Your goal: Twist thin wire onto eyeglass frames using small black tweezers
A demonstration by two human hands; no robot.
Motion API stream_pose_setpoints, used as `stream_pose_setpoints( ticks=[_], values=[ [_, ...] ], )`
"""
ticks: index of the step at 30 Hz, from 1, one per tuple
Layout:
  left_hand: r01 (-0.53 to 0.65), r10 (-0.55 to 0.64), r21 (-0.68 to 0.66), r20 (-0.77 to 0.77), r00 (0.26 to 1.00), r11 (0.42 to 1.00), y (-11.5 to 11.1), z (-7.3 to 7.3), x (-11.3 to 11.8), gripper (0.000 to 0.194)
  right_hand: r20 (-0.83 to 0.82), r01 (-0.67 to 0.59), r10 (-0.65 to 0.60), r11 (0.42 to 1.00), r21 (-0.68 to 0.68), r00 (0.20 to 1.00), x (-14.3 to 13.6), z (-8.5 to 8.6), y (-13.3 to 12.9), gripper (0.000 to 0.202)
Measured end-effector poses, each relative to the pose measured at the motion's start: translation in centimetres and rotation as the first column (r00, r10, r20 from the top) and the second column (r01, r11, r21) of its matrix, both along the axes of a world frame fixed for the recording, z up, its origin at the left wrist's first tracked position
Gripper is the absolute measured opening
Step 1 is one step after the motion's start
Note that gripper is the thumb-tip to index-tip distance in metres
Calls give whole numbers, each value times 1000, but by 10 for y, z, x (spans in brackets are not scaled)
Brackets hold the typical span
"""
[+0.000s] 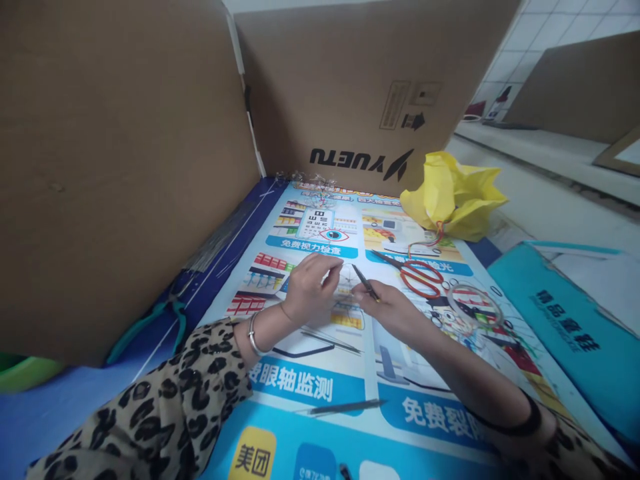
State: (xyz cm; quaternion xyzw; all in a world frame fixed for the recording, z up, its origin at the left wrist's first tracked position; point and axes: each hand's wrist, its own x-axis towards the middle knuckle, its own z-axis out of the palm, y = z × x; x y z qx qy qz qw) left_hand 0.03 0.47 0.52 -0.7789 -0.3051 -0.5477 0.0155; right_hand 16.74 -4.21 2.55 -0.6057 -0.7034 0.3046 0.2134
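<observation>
My left hand (311, 288) is closed in a pinch above the printed sheet, at a thin, faint wire piece (349, 280) between my hands. My right hand (383, 305) is closed around slim dark tweezers (366, 283), their tip angled up and left towards the left fingertips. The wire is too fine to make out fully. Thin dark wires (335, 341) lie below my hands, and a bundle of dark strands (347, 405) lies nearer. Scissors with orange handles (420, 277) rest just beyond my right hand.
Cardboard panels (350, 87) wall off the back and left. Yellow crumpled wrapping (453, 197) sits at back right, near a clear ring-shaped roll (475, 305). Teal-handled pliers (150, 323) lie left. A turquoise box (565, 333) stands right. Shiny wire pieces (320, 187) lie at the back.
</observation>
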Motion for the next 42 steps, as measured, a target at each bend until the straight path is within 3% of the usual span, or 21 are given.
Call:
stream_pose_setpoints(
  ticks=[7,13,20,27,33,42],
  values=[
    [76,-71,53,-83,994,996,-4,-9,1,10,-118,50,-55,998,-48,991,0,-7,2,30],
    [128,-133,-49,-141,981,991,-11,-9,4,7,-179,96,-112,990,-100,977,5,-13,6,34],
    [-17,21,35,-106,994,999,1,-1,-3,10,-302,10,-44,993,-114,952,5,-12,2,25],
    [-100,124,133,-184,975,986,4,5,-2,9,-192,-12,-4,997,-81,981,-1,-3,-2,28],
    [-138,168,184,-160,973,973,9,11,-8,10,-150,-1,-8,998,-62,989,-4,2,-5,30],
    [-58,92,168,-199,976,984,3,7,-5,10,-107,-12,5,998,-68,994,-7,0,-4,33]
  ],
)
